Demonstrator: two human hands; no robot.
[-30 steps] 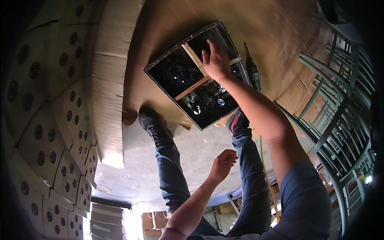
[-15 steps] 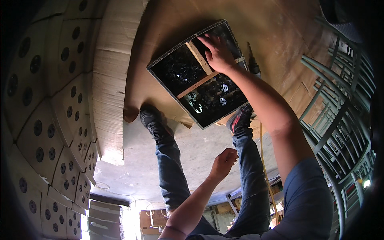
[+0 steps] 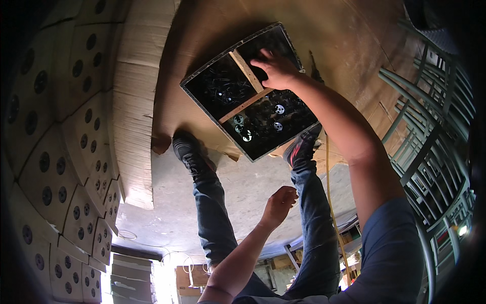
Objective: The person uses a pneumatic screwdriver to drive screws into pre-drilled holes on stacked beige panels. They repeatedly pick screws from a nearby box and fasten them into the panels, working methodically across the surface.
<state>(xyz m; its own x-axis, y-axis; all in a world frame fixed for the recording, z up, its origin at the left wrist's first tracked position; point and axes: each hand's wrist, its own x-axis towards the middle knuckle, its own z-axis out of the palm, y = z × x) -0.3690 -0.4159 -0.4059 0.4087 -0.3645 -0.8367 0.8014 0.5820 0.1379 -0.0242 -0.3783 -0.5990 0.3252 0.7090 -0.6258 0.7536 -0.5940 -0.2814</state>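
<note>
A square, dark-walled box (image 3: 199, 108) lies tilted on the cardboard beyond my feet. Wooden strips (image 3: 246, 71) divide it into compartments. One compartment holds small dark slender pieces, perhaps screws (image 3: 218, 83); the near one has round black pieces and several pale discs with holes (image 3: 279, 109). My right hand (image 3: 276, 71) reaches over the far right compartment, fingers spread, with nothing visible in them. What lies under it is dark. Above the floor between my legs, my left hand (image 3: 281, 205) is closed with curled fingers; whatever it may hold is hidden.
A dark pointed tool (image 3: 315, 68) lies just right of the box, and a yellow hose or cord (image 3: 329, 187) runs toward me. Grey-green metal frames (image 3: 430, 121) are piled at the right. Stacked cartons with round black pieces (image 3: 61, 167) line the left, beside a cardboard sheet (image 3: 134, 111).
My right hand has moved slightly nearer and lower over its compartment, fingers bending more. The left hand stays about where it was. The whole view has shifted a little.
</note>
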